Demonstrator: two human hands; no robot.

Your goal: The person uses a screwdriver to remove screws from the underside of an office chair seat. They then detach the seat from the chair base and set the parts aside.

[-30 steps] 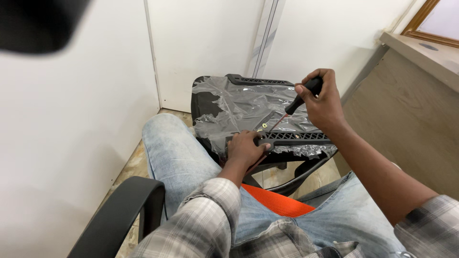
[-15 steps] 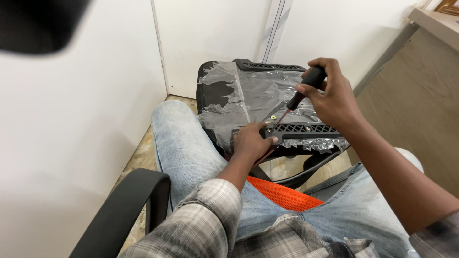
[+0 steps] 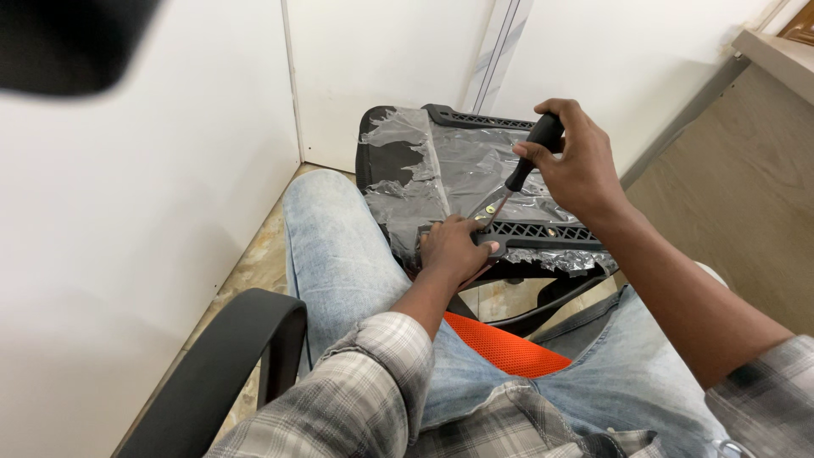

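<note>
White-walled corner | right hand [image 3: 581, 170] grips screwdriver [image 3: 527, 161] | left hand [image 3: 454, 250] steadies chair seat [image 3: 424, 182]

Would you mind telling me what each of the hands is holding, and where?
The right hand grips a screwdriver by its black handle; the left hand holds the black chair part's near end.

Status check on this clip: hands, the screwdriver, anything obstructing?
Right hand gripping black-handled screwdriver, tip down by black slotted bracket. Left hand pressing bracket's near end. Torn plastic wrap covers chair part; nothing blocking the tip.
</note>
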